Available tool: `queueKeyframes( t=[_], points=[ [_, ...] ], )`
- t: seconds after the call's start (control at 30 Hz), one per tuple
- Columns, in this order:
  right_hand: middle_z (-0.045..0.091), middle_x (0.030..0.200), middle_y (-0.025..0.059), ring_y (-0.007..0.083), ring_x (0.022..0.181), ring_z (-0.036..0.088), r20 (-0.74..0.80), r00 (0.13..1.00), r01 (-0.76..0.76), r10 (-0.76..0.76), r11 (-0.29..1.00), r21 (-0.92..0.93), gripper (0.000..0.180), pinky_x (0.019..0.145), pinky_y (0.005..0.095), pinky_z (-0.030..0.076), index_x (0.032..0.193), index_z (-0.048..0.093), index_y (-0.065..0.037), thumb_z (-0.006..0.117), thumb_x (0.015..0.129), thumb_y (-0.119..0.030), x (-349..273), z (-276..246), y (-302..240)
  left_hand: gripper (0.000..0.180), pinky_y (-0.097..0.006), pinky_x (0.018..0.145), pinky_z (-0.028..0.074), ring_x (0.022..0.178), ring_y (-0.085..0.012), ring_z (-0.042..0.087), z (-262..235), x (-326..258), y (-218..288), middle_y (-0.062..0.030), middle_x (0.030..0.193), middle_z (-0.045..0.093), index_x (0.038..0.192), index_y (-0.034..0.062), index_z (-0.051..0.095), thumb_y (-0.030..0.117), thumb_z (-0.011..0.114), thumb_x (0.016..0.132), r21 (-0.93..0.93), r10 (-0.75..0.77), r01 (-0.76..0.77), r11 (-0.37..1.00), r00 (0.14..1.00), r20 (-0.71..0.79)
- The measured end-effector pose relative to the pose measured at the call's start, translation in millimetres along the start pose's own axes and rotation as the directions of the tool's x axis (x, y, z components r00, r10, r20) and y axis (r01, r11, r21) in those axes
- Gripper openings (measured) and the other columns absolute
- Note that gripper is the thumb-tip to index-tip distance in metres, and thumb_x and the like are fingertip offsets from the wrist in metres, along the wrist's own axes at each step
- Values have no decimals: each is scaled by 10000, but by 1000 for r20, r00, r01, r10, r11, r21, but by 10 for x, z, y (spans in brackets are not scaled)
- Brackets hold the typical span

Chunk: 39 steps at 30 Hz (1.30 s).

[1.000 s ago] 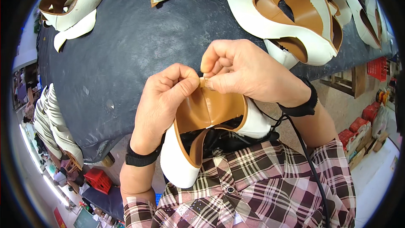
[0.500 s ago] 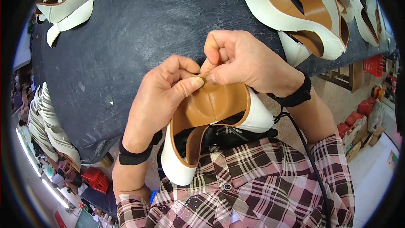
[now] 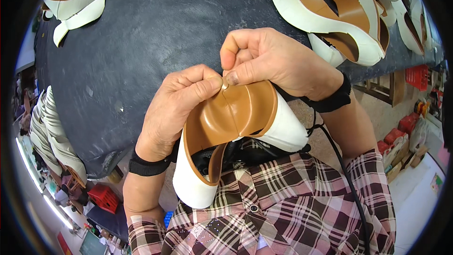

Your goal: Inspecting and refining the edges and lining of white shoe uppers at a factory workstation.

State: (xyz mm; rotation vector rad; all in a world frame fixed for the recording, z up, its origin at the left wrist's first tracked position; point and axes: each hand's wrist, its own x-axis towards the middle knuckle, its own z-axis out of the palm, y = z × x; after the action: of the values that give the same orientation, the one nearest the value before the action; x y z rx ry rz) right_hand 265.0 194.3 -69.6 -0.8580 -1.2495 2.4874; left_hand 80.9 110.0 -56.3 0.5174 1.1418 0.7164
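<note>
Between my hands is a shoe upper (image 3: 252, 106), white outside with a tan lining, its hollow side facing up. My left hand (image 3: 181, 99) is closed, thumb and forefinger pinching the seam at the upper's far edge. Just right of that, my right hand (image 3: 271, 66) is closed too, its thumb and curled forefinger gripping the same edge. A small bit of tan lining sticks up between the two thumbs. The upper's two white ends hang toward my plaid shirt, the left one lower. What lies under my fingertips is hidden.
A dark padded table (image 3: 127, 56) lies ahead. More white and tan uppers (image 3: 351, 0) are piled at its far right, with another upper (image 3: 85, 0) at far left. Stacked white pieces (image 3: 52, 137) stand left. A black cord (image 3: 342, 165) runs down my right side.
The upper's far edge has spread and straightened a little, and its left end has swung slightly left. Both hands keep their pinch; my right hand has moved slightly up and left.
</note>
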Motion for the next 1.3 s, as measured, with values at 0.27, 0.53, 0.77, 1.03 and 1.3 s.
queueKeyframes(
  t=[0.27, 0.53, 0.77, 1.03, 1.3],
  points=[
    [576, 708, 38, 77, 624, 537, -13, 998, -59, 58, 997, -56, 197, 539, 198, 417, 881, 538, 37, 659, 745, -37, -139, -120, 20, 150, -181, 600, 432, 652, -45, 550, 280, -4, -140, 0, 748, 616, 840, 20, 609, 147, 556, 898, -156, -11, -1, 988, 997, -77],
    [622, 783, 102, 124, 701, 596, 30, 997, -72, 70, 993, 98, 266, 617, 219, 461, 928, 519, 56, 683, 729, -6, -304, -162, 95, 146, -179, 609, 417, 651, -39, 524, 534, -54, -240, 6, 737, 605, 840, 18, 602, 129, 537, 910, 107, 220, -202, 974, 954, -205],
    [597, 779, 84, 131, 703, 589, 83, 974, -225, 210, 932, 285, 215, 652, 239, 474, 899, 529, 42, 620, 704, 47, -373, -177, 128, 120, -194, 645, 406, 710, -36, 489, 620, -122, -432, 34, 751, 563, 861, 15, 596, 118, 559, 909, 281, 376, -311, 908, 901, -215],
    [603, 810, 70, 107, 707, 588, 215, 948, -298, 234, 891, 342, 203, 651, 212, 476, 914, 527, 21, 570, 717, 38, -371, -260, 202, 117, -194, 659, 410, 716, -34, 481, 676, -134, -490, 33, 759, 568, 879, 16, 606, 118, 561, 912, 251, 368, -316, 915, 908, -201],
    [647, 902, 118, 116, 810, 616, 136, 969, -210, 206, 978, 15, 276, 724, 215, 483, 1029, 536, 58, 592, 767, -4, -331, -211, 62, 140, -186, 676, 414, 742, -29, 487, 522, -146, -508, 36, 800, 578, 888, 18, 607, 141, 551, 923, 159, 250, -219, 963, 946, -206]
  ],
)
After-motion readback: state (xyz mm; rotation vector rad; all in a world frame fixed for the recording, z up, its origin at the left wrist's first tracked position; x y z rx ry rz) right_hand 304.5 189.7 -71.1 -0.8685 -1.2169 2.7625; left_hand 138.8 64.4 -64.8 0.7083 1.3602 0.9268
